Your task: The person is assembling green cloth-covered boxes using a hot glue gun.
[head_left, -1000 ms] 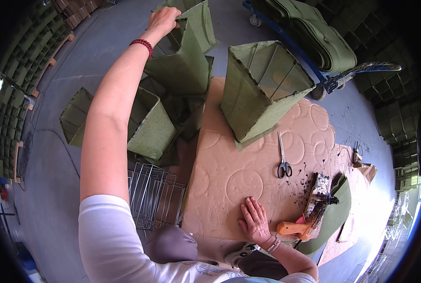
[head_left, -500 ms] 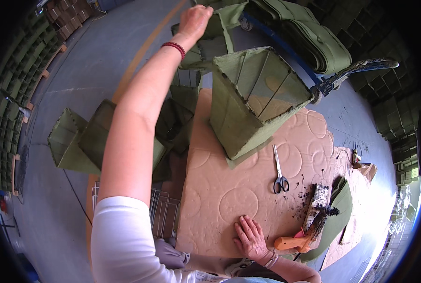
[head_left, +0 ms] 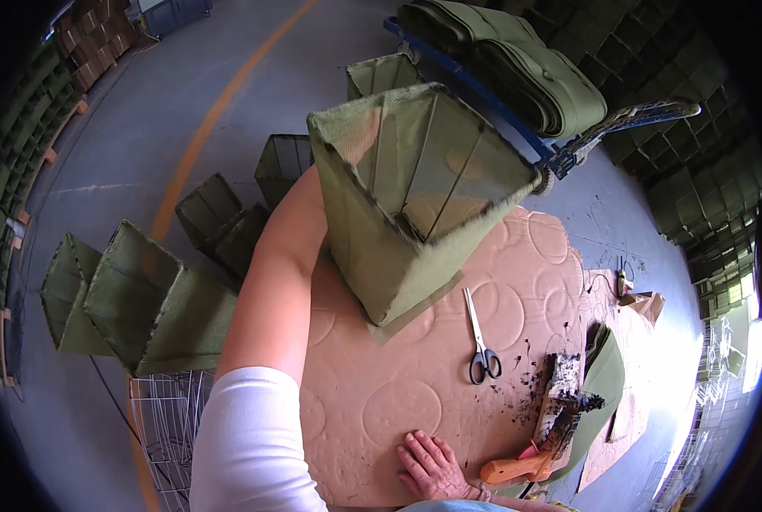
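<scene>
A large green fabric box (head_left: 381, 239) with a wire frame stands tilted over the brown cardboard-topped table (head_left: 347, 401). My left arm reaches up behind its left side. Through the thin fabric my left hand (head_left: 361, 136) shows only as a blurred patch, so its fingers and anything in them are hidden. On the cardboard near me, my right hand (head_left: 430, 465) lies flat with its fingers stretched out, holding nothing. Scissors (head_left: 480, 346) with black handles rest between that hand and the box. Right of it lies an orange-handled tool (head_left: 517, 469) smeared with black stuff.
More green fabric boxes (head_left: 142, 299) stand to the left, beside a wire rack (head_left: 163, 418). A blue cart (head_left: 509, 111) bears folded green sheets (head_left: 526, 81) at the far side. Green fabric pieces (head_left: 607, 384) lie at the table's right.
My left hand has come back from the far boxes to behind the large box. One small green box now stands apart beyond it. My right hand stays flat; the view has shifted.
</scene>
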Demonstrator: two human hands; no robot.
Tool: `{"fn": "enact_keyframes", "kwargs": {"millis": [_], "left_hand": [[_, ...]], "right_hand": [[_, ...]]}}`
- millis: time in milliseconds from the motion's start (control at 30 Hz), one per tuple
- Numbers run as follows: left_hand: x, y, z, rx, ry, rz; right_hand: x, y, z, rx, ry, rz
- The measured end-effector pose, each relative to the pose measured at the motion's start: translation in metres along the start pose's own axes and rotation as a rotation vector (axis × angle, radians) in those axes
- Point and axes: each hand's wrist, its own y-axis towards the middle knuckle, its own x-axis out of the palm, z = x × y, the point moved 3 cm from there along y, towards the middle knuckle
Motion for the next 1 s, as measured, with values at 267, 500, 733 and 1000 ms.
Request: {"fn": "enact_keyframes", "kwargs": {"millis": [267, 500, 733, 1000], "left_hand": [[-0.005, 0.020, 0.055, 0.388, 0.143, -0.120], [0.027, -0.042, -0.079, 0.667, 1.149, -0.449], [-0.024, 0.001, -0.031, -0.192, -0.476, -0.231], [-0.150, -0.007, 0.226, -0.143, -0.245, -1.009]], "right_hand": [[0.005, -0.007, 0.007, 0.041, -0.023, 0.030], [0.012, -0.005, -0.002, 0.011, -0.046, 0.053], [0.002, -0.004, 0.002, 0.020, -0.018, 0.061], [0.000, 0.000, 0.002, 0.032, 0.003, 0.020]]}}
